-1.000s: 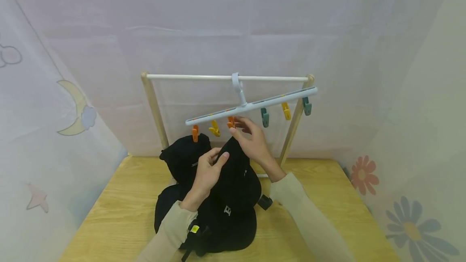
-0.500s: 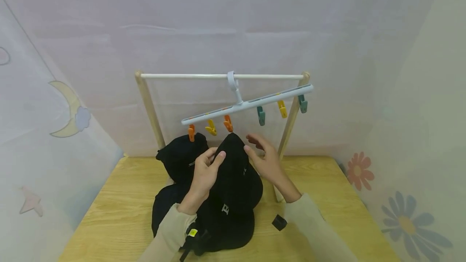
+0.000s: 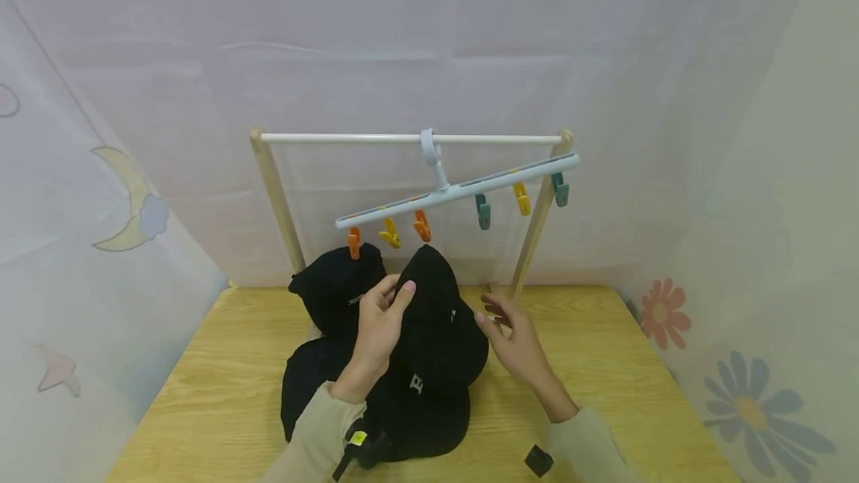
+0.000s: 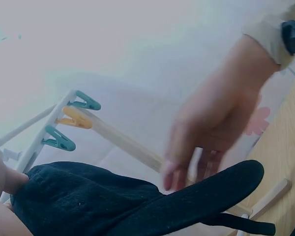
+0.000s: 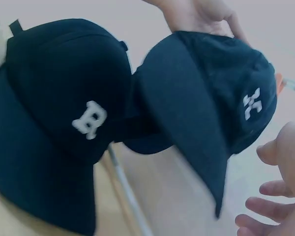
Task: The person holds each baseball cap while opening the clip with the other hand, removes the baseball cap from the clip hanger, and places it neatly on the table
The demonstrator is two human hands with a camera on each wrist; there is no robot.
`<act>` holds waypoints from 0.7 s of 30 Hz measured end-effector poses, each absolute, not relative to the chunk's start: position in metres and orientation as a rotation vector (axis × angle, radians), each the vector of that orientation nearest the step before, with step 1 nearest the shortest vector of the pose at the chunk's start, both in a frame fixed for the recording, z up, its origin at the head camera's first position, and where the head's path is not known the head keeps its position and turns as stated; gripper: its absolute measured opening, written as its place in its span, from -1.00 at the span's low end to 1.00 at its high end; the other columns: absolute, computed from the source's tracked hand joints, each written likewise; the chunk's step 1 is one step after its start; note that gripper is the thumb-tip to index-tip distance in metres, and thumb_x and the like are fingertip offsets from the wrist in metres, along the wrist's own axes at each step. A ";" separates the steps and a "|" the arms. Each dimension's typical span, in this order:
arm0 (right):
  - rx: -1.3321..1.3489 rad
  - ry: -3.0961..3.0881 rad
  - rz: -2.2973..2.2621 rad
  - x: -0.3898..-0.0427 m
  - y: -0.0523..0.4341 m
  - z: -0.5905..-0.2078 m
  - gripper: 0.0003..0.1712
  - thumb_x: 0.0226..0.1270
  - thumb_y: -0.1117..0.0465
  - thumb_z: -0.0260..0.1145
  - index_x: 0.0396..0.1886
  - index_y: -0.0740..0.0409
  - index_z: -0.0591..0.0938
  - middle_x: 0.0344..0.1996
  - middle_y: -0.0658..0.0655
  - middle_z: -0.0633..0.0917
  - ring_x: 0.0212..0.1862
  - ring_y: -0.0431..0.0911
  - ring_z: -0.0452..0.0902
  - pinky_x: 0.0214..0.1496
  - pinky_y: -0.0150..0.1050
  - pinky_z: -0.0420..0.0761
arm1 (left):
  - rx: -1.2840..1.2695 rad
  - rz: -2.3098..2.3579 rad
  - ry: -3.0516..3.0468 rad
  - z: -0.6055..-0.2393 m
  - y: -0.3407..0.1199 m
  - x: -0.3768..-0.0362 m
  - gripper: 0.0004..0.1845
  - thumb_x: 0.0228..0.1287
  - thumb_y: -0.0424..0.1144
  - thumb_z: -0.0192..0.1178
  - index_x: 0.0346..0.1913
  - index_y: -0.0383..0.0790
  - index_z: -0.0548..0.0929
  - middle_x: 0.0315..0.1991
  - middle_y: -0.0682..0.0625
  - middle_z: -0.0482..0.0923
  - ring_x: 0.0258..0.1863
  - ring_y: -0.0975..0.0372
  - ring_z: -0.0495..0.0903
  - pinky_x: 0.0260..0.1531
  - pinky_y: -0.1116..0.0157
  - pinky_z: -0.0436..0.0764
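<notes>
My left hand (image 3: pixel 377 323) pinches a black baseball cap (image 3: pixel 429 319) near its crown, thumb on the near side. In the right wrist view the held cap (image 5: pixel 250 73) shows white lettering on its front, its brim slanting down. My right hand (image 3: pixel 518 341) is off to the cap's right with loosely bent fingers and nothing in them; in the left wrist view the right hand (image 4: pixel 206 128) overlaps the far side of the brim (image 4: pixel 206 196). Above the cap, an orange clip (image 3: pixel 422 226) dangles from a pale blue clip hanger (image 3: pixel 463 189).
A second black cap (image 5: pixel 69 69) with a white letter lies on the wooden table (image 3: pixel 215 371), and more black cap fabric (image 3: pixel 335 289) is behind to the left. The tilted hanger hooks over the white rod (image 3: pixel 335 139) of a wooden rack (image 3: pixel 277 200); several coloured clips hang along it.
My right hand has let go of the orange clip area and moved down and right, away from the cap's top. My left hand keeps its grip on the cap in nearly the same place.
</notes>
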State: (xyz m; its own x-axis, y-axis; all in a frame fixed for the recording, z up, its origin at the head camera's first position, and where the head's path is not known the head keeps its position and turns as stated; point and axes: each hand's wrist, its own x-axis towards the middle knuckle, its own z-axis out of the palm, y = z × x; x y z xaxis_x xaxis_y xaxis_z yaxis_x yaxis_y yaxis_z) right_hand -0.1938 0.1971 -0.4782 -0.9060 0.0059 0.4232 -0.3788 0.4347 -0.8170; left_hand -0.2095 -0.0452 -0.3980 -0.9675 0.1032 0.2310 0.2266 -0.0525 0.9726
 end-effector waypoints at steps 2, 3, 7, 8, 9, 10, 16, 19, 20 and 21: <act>0.275 -2.354 1.530 -0.188 0.200 -0.489 -0.47 0.63 0.16 0.31 0.45 0.29 0.54 0.34 0.33 0.64 0.30 0.29 0.63 0.30 0.23 0.64 | -0.380 -2.181 -2.104 -0.398 -0.044 -0.208 -0.76 0.64 -0.27 0.18 0.14 -0.35 0.70 -0.12 -0.11 0.76 -0.09 0.18 0.65 0.09 0.19 0.57; 0.249 -2.363 1.572 -0.185 0.200 -0.493 -0.46 0.64 0.14 0.30 0.47 0.27 0.52 0.36 0.33 0.62 0.31 0.28 0.62 0.31 0.19 0.64 | -0.383 -2.178 -2.105 -0.399 -0.044 -0.206 -0.76 0.64 -0.27 0.18 0.13 -0.35 0.70 -0.12 -0.12 0.76 -0.08 0.18 0.64 0.11 0.17 0.56; 0.122 -2.363 1.780 -0.175 0.200 -0.505 -0.39 0.66 0.08 0.28 0.54 0.22 0.44 0.43 0.31 0.55 0.33 0.20 0.63 0.32 -0.02 0.65 | -0.407 -2.162 -2.097 -0.398 -0.041 -0.203 -0.76 0.64 -0.27 0.18 0.13 -0.34 0.71 -0.13 -0.14 0.74 -0.07 0.18 0.63 0.14 0.14 0.52; 0.087 -2.355 1.829 -0.173 0.199 -0.508 -0.37 0.66 0.06 0.28 0.56 0.22 0.43 0.43 0.31 0.54 0.31 0.18 0.64 0.29 -0.07 0.67 | -0.411 -2.158 -2.093 -0.398 -0.041 -0.202 -0.76 0.64 -0.26 0.18 0.13 -0.33 0.71 -0.13 -0.14 0.74 -0.08 0.18 0.62 0.13 0.15 0.52; 0.052 -2.337 1.888 -0.172 0.198 -0.510 -0.35 0.66 0.04 0.28 0.57 0.22 0.41 0.43 0.32 0.53 0.29 0.15 0.65 0.25 -0.11 0.68 | -0.417 -2.152 -2.086 -0.398 -0.040 -0.202 -0.76 0.64 -0.25 0.19 0.12 -0.33 0.71 -0.14 -0.15 0.74 -0.11 0.18 0.62 0.10 0.17 0.52; 0.018 -2.317 1.952 -0.170 0.196 -0.511 -0.34 0.65 0.02 0.29 0.57 0.21 0.40 0.41 0.32 0.53 0.26 0.12 0.67 0.22 -0.15 0.69 | -0.423 -2.146 -2.078 -0.398 -0.039 -0.201 -0.76 0.64 -0.25 0.19 0.12 -0.33 0.71 -0.14 -0.16 0.74 -0.12 0.19 0.62 0.08 0.19 0.53; -0.093 -2.039 2.455 -0.164 0.186 -0.522 -0.34 0.67 0.09 0.26 0.55 0.33 0.32 0.19 0.24 0.72 0.09 -0.07 0.75 0.12 -0.26 0.73 | -0.418 -2.116 -2.060 -0.401 -0.037 -0.195 -0.78 0.62 -0.26 0.22 0.09 -0.33 0.72 -0.15 -0.20 0.73 -0.21 0.20 0.59 -0.06 0.28 0.53; -0.066 -1.934 2.601 -0.161 0.184 -0.527 -0.32 0.68 0.15 0.24 0.54 0.44 0.26 0.08 0.13 0.78 0.04 -0.11 0.79 0.10 -0.25 0.75 | -0.403 -2.120 -2.062 -0.404 -0.037 -0.194 -0.78 0.62 -0.26 0.22 0.09 -0.34 0.72 -0.16 -0.21 0.73 -0.20 0.21 0.59 -0.04 0.28 0.53; -0.054 -1.926 2.620 -0.160 0.184 -0.528 -0.31 0.68 0.15 0.24 0.54 0.46 0.24 0.04 0.09 0.80 0.02 -0.12 0.79 0.08 -0.25 0.76 | -0.401 -2.126 -2.064 -0.405 -0.038 -0.193 -0.78 0.62 -0.26 0.22 0.09 -0.34 0.72 -0.16 -0.21 0.73 -0.19 0.21 0.60 -0.02 0.27 0.53; -0.041 -1.919 2.635 -0.160 0.184 -0.528 -0.29 0.68 0.14 0.24 0.55 0.46 0.22 0.02 0.06 0.81 0.00 -0.12 0.80 0.07 -0.25 0.76 | -0.398 -2.129 -2.067 -0.406 -0.039 -0.192 -0.78 0.61 -0.26 0.22 0.09 -0.34 0.72 -0.15 -0.21 0.74 -0.18 0.22 0.60 -0.01 0.27 0.53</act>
State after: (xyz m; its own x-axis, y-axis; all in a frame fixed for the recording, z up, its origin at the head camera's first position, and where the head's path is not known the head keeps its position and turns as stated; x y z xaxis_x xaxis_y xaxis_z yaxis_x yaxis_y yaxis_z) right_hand -0.1596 0.1841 -0.5284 -0.9927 -0.0809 -0.0896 0.1101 -0.3025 -0.9468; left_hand -0.1925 -0.0389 -0.4064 -0.9539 0.0780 0.2898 0.2874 -0.0408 0.9569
